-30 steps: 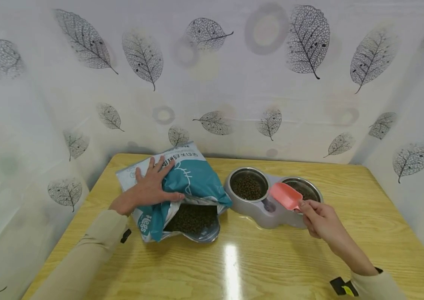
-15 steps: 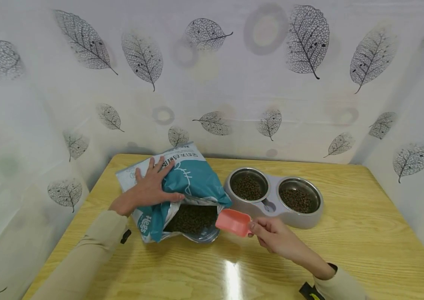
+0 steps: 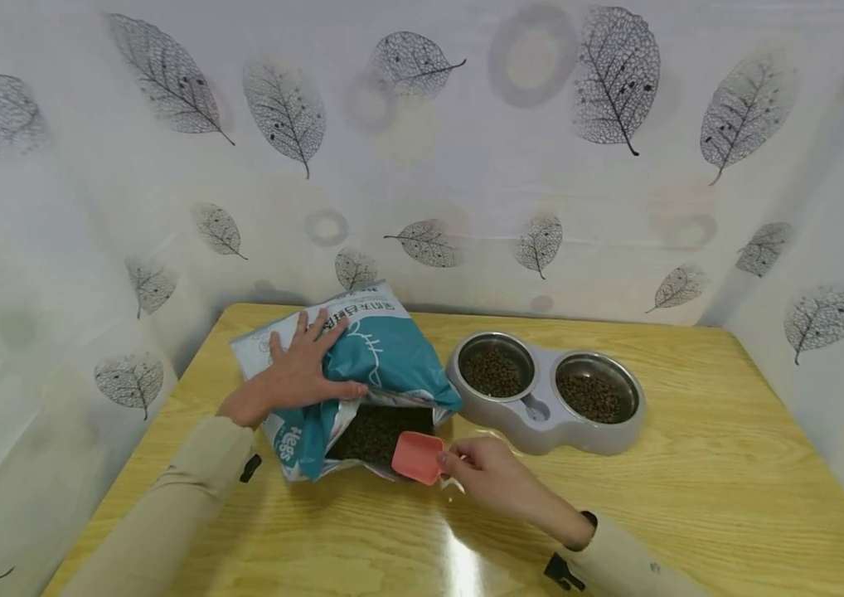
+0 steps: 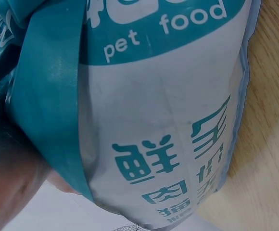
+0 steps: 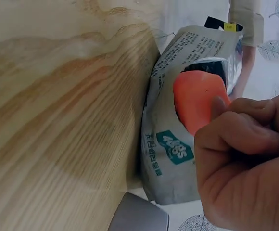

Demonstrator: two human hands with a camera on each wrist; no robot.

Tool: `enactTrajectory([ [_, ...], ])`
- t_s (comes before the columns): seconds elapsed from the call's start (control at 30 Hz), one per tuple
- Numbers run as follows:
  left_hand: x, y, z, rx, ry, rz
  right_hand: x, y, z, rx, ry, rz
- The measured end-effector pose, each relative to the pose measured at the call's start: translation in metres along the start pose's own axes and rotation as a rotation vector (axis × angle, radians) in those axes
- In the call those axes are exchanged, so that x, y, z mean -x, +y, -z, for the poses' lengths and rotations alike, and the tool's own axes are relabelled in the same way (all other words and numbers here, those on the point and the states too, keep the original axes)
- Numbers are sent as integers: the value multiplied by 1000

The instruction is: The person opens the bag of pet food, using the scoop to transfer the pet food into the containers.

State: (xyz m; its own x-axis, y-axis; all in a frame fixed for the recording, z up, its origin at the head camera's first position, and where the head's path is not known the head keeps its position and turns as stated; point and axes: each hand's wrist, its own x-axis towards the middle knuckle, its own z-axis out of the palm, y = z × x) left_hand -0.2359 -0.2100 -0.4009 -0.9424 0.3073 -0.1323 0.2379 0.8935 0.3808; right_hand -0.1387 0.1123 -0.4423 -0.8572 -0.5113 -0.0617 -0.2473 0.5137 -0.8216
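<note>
The left hand is laid on the teal-and-white pet food bag, fingers spread and straight. Dark kibble is seen in the bag's open mouth. At that mouth's right edge a pink scoop is held, pinched by thumb and curled fingers of the right hand; contact with the bag cannot be told. Farther right, 2 metal bowls, each partly filled, are seated in 1 grey feeder.
</note>
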Motion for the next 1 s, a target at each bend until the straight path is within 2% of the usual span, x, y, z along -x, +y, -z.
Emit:
enactTrajectory([
  [0.17,0,1,1,-8,-1,3,-9,-8,-13,118,85,47],
  [0.3,-1,1,0,-16,-2,11,-17,-12,-21,130,114,40],
  [0.5,0,1,1,-11,0,13,-26,-9,-29,28,85,6],
  [0.7,0,1,2,-18,4,7,-25,-4,-36,-59,80,10],
  [0.87,0,1,2,-11,1,7,-21,-2,-40,-83,94,38],
  [1.0,0,2,2,-10,-5,12,-17,-3,-36,-102,91,14],
])
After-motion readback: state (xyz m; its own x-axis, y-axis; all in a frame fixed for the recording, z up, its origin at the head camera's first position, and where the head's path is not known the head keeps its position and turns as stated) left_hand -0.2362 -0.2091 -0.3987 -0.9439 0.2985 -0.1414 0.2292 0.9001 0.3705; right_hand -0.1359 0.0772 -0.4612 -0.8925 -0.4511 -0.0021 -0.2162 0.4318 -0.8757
